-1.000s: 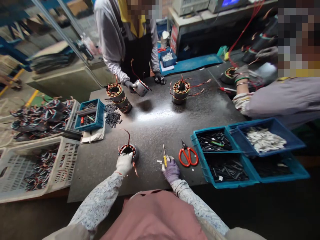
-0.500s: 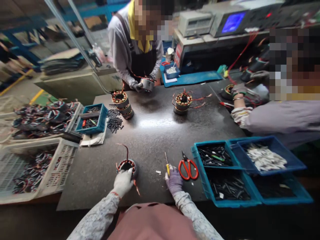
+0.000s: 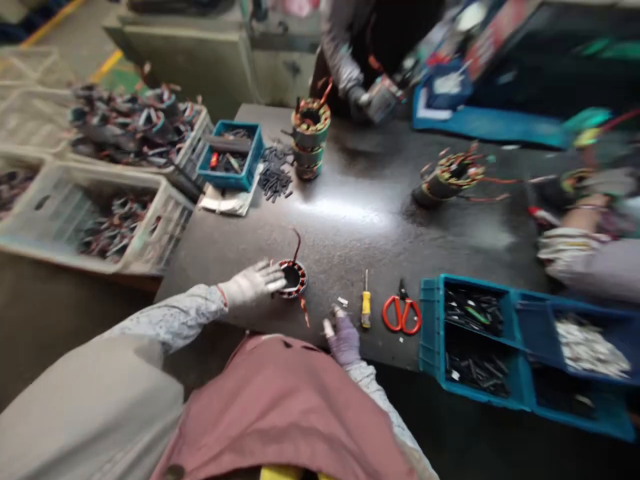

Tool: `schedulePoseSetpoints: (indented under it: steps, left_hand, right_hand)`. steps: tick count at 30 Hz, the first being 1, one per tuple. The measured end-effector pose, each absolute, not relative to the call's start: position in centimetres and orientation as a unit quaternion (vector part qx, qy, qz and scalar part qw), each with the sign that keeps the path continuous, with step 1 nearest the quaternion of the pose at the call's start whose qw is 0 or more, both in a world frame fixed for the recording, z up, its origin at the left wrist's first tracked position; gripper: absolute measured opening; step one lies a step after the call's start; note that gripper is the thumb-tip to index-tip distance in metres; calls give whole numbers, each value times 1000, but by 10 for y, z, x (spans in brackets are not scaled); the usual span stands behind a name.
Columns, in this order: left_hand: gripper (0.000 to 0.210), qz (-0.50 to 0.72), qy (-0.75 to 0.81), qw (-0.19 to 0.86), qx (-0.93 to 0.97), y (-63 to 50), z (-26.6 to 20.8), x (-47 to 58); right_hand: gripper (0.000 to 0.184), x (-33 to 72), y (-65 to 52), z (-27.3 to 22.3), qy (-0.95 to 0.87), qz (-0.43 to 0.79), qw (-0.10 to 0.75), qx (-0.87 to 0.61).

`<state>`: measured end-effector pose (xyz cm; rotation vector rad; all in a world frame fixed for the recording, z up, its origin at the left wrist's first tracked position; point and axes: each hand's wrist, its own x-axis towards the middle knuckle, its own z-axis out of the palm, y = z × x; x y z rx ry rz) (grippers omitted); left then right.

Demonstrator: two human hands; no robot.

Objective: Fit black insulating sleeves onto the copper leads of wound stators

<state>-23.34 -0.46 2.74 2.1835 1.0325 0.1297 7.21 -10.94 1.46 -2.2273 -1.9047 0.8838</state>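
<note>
A motor stator [image 3: 300,288], a ring with copper windings and lead wires sticking out, lies on the dark table in front of me. My left hand [image 3: 255,281], in a white glove, reaches to its left rim with fingers stretched out; whether they touch it is hard to tell. Near the table's front edge is my right hand [image 3: 344,340] in a purple glove with pale fingertips, its fingers apart and nothing in them. To its right lie a yellow-handled screwdriver [image 3: 367,308] and red-handled scissors [image 3: 401,315]. A small white scrap [image 3: 343,301] is just above the right hand.
Blue bins [image 3: 480,393] with black sleeves and white pieces stand at the right. Stacked stators [image 3: 309,143] and more stators [image 3: 450,177] sit farther back. A blue box [image 3: 231,179] and white crates [image 3: 150,257] are at left. Two co-workers handle parts across the table and at right.
My right hand has let go of the screwdriver and moved left and nearer to me. My left hand has loosened from the stator, fingers now extended. The view has tilted down.
</note>
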Motion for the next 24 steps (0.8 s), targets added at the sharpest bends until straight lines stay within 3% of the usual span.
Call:
schedulePoseSetpoints:
  steps: [4,12,17,24]
  left_hand:
    - [39,23,278,405,871,21,0,-208]
    - [47,-22,356,390,849,-6,-7,-183]
    - [58,-21,400,387,831,-14,-4,-184]
    - [44,-25,531,409,742,8,11,-214]
  right_hand:
    - [44,23,-125,-17,-506,331,143,-783]
    - [41,-23,-169,-47,-313,362,290,-829]
    - [51,-27,-176,-52,-203,359,383,-826]
    - [44,-15,-156,-54,-215,363,395,-816]
